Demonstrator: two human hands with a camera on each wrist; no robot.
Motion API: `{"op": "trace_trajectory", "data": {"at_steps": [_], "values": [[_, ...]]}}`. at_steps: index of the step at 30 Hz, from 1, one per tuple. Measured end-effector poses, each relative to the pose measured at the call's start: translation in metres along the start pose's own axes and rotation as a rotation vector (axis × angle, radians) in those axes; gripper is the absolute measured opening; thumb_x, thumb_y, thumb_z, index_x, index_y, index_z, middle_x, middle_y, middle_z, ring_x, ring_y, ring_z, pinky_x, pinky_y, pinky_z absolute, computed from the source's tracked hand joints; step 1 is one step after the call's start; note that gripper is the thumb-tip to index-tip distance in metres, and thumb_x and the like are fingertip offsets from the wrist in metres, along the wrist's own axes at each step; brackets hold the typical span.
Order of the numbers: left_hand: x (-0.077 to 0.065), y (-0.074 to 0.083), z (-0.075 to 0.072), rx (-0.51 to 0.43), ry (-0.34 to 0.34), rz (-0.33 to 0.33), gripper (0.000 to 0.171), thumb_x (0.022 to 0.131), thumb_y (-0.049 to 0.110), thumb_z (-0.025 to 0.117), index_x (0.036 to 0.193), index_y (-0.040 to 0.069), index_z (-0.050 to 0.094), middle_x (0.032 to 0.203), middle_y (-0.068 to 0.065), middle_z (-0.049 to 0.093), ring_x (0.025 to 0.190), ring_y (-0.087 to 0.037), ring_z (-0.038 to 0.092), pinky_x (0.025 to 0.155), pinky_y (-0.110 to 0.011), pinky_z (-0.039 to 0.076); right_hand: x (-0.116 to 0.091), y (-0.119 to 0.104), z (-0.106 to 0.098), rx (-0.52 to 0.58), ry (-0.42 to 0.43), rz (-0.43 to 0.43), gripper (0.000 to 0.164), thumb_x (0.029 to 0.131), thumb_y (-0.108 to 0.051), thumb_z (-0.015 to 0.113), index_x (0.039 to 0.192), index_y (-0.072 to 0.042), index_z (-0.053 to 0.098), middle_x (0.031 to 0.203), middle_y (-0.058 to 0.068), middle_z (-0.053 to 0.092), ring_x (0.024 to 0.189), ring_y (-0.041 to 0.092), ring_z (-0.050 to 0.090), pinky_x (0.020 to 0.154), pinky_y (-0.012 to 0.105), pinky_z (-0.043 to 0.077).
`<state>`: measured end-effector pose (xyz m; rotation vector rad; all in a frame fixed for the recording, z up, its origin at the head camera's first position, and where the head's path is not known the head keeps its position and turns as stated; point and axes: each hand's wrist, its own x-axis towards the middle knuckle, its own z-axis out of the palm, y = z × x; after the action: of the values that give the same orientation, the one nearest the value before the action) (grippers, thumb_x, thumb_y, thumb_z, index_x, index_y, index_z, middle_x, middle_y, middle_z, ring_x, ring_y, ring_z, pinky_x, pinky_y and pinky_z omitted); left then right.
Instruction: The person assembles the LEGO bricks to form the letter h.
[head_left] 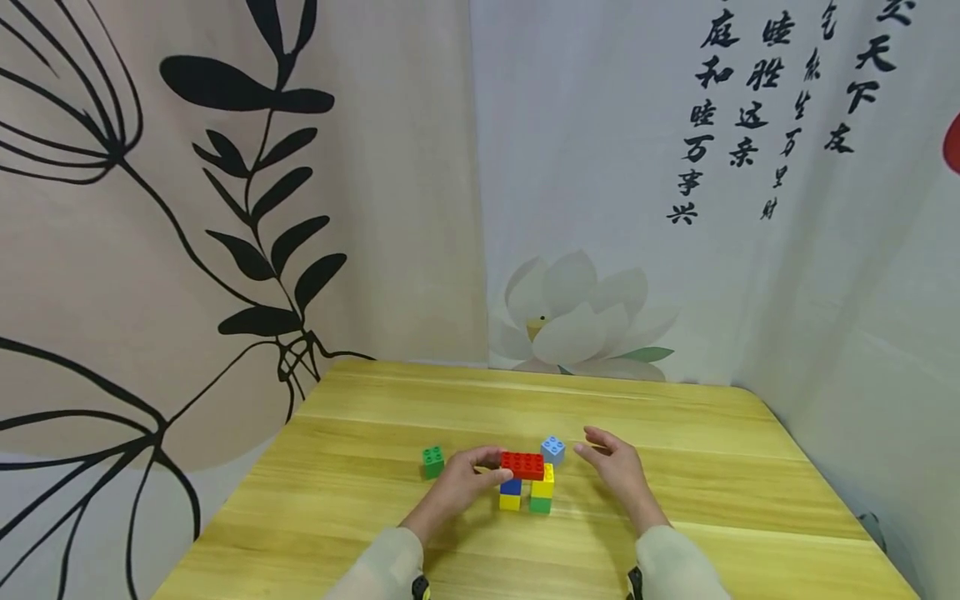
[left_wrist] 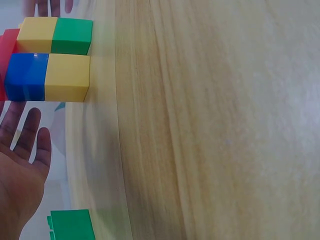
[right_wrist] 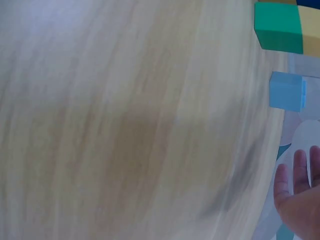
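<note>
Red brick (head_left: 522, 465) in left hand (head_left: 465, 477), tabletop edges (head_left: 821, 492) distant

Wood-grained table (head_left: 712, 467) (toy blocks (head_left: 510, 502) atop)

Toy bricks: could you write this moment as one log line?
left hand: grips red brick | red brick: spans blue-topped stack and yellow-topped stack | right hand: empty, near light-blue brick
</note>
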<state>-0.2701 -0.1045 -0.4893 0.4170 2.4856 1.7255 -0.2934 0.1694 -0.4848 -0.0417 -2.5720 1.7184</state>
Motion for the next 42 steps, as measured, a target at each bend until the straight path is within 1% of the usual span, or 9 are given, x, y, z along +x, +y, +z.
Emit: {"op": "trace_trajectory", "data": {"at_steps": [2,5,9,13,18,26,31,35,42], "values": [[-0.001,0.001,0.0,-0.007,0.0,0.003,0.03,0.092,0.033,0.072,0.117,0.017,0.07,0.108,0.002,0.068,0.094,-0.021,0.059,0.078,-0.035,0.051,0.002,0.003,0.001,-0.007,0.001,-0.001,0.06,0.095,-0.035,0.068,0.143,-0.004,0.051,0.143,0.021,0.051,0.127,0.038,0.051,0.102,0.051,0.043],[-0.001,0.001,0.001,-0.02,-0.001,0.007,0.029,0.091,0.032,0.073,0.115,0.017,0.071,0.107,0.002,0.068,0.095,-0.023,0.058,0.077,-0.035,0.05,0.005,0.007,0.004,-0.01,0.009,0.01,0.056,0.095,-0.029,0.068,0.142,-0.003,0.052,0.141,0.022,0.051,0.125,0.039,0.052,0.103,0.051,0.042],[0.001,-0.002,0.001,-0.024,-0.002,0.0,0.029,0.091,0.034,0.073,0.115,0.017,0.071,0.106,0.003,0.068,0.094,-0.021,0.058,0.077,-0.033,0.051,0.009,0.012,0.009,0.009,0.018,0.032,0.052,0.094,-0.022,0.069,0.14,-0.002,0.053,0.14,0.023,0.052,0.124,0.038,0.051,0.103,0.052,0.04],[0.002,-0.003,0.001,-0.022,0.002,-0.008,0.031,0.091,0.034,0.073,0.117,0.017,0.07,0.107,0.004,0.068,0.094,-0.021,0.058,0.077,-0.033,0.051,0.012,0.015,0.018,0.038,0.013,0.048,0.053,0.094,-0.023,0.07,0.14,-0.003,0.054,0.139,0.022,0.054,0.123,0.037,0.051,0.103,0.052,0.041],[0.0,-0.001,0.002,-0.031,0.005,-0.006,0.031,0.091,0.032,0.073,0.118,0.016,0.07,0.109,0.002,0.068,0.095,-0.021,0.058,0.078,-0.034,0.051,0.014,0.018,0.028,0.047,0.015,0.05,0.053,0.093,-0.024,0.071,0.14,-0.003,0.055,0.136,0.02,0.055,0.121,0.036,0.052,0.098,0.049,0.044],[0.0,-0.001,0.003,-0.032,0.011,-0.003,0.027,0.091,0.03,0.073,0.115,0.017,0.071,0.107,0.002,0.068,0.094,-0.021,0.059,0.077,-0.034,0.05,0.017,0.023,0.037,0.034,0.018,0.072,0.053,0.093,-0.027,0.072,0.139,-0.005,0.056,0.136,0.019,0.055,0.119,0.034,0.053,0.096,0.049,0.046],[0.001,-0.003,0.003,-0.015,0.011,0.005,0.028,0.092,0.031,0.073,0.115,0.016,0.071,0.106,0.003,0.068,0.093,-0.019,0.06,0.079,-0.034,0.05,0.016,0.023,0.041,0.041,0.023,0.077,0.052,0.092,-0.026,0.072,0.137,-0.003,0.057,0.135,0.02,0.056,0.117,0.034,0.054,0.095,0.047,0.047],[0.002,-0.004,0.003,-0.007,0.014,0.019,0.029,0.092,0.031,0.073,0.116,0.015,0.071,0.106,0.003,0.069,0.093,-0.018,0.06,0.08,-0.035,0.05,0.017,0.021,0.044,0.023,0.034,0.074,0.052,0.092,-0.027,0.073,0.135,-0.002,0.059,0.132,0.021,0.058,0.117,0.035,0.054,0.096,0.048,0.047],[0.001,-0.003,0.003,0.014,0.014,0.005,0.032,0.091,0.036,0.073,0.117,0.017,0.071,0.106,0.006,0.069,0.094,-0.016,0.061,0.082,-0.034,0.05,0.02,0.021,0.048,-0.021,0.034,0.085,0.053,0.09,-0.029,0.075,0.133,-0.002,0.061,0.125,0.019,0.062,0.113,0.034,0.057,0.096,0.049,0.047]]}}
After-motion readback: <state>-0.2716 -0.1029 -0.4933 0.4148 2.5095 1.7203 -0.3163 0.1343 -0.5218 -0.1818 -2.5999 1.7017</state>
